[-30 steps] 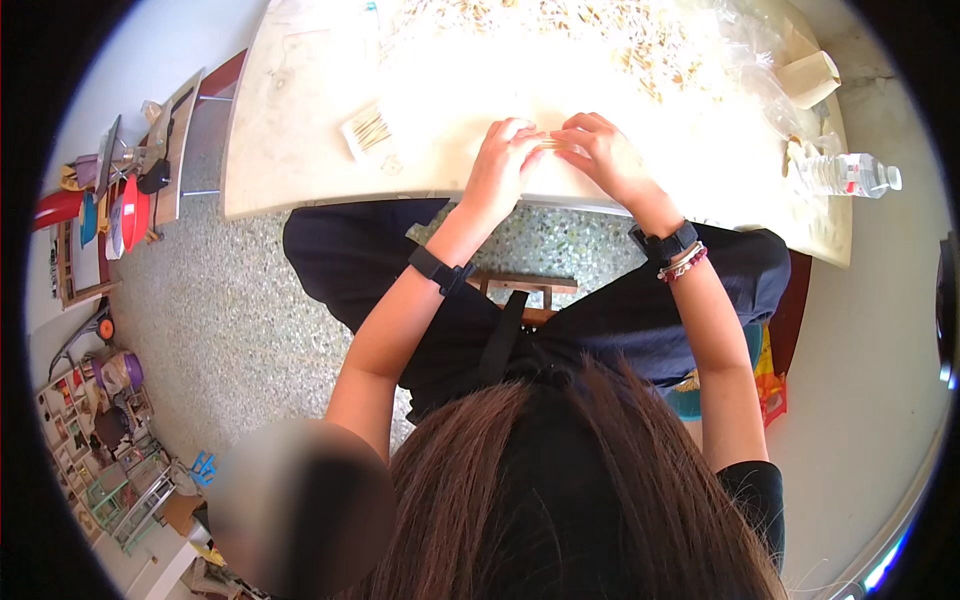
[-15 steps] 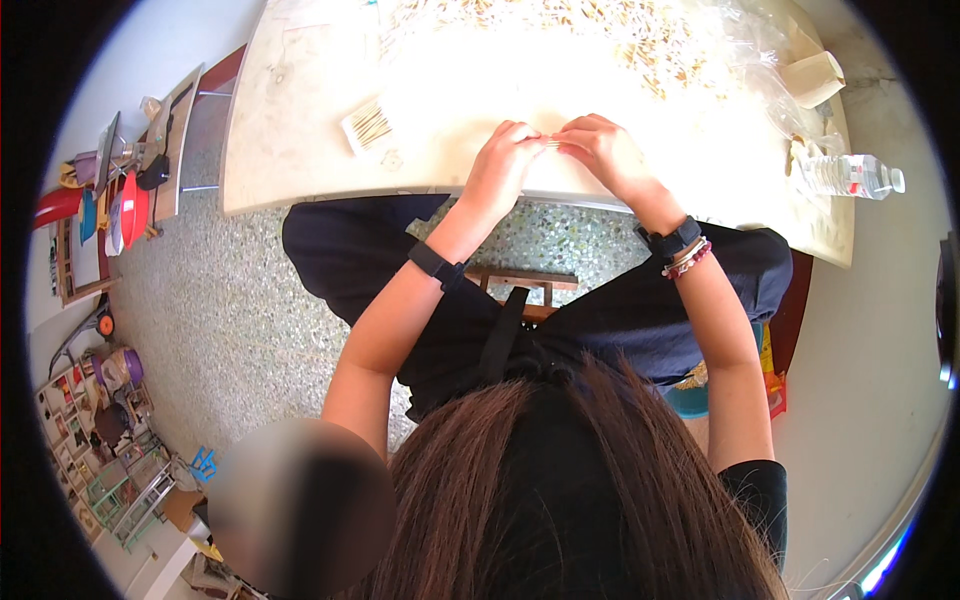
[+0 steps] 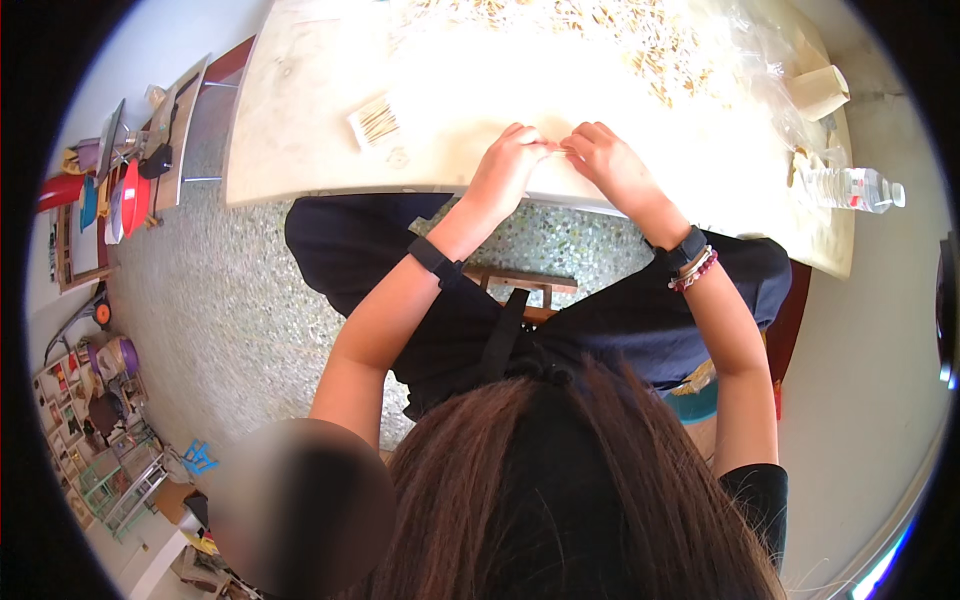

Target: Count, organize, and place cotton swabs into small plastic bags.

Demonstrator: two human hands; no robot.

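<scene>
My left hand (image 3: 514, 162) and my right hand (image 3: 608, 165) are close together just above the near edge of the pale table (image 3: 290, 150). Both have their fingertips pinched on thin light sticks (image 3: 560, 152), which look like cotton swabs; glare and the fingers hide most of them. Left of my left hand, a small white open box (image 3: 357, 130) holds a row of thin tan sticks (image 3: 379, 121). Many similar sticks (image 3: 670, 60) lie loosely scattered across the far side of the table, beyond my right hand.
At the table's right side are a clear plastic bag (image 3: 770, 85), a cream-coloured container (image 3: 820, 92) and a clear bottle (image 3: 850, 189) lying on its side. A side table (image 3: 180, 120) with a red basin (image 3: 133, 200) stands at the left. A wooden stool (image 3: 545, 284) shows below.
My right hand's fingertips have drawn slightly to the right, widening the gap between the hands. The whole view has shifted a little. The pinch of both hands stays.
</scene>
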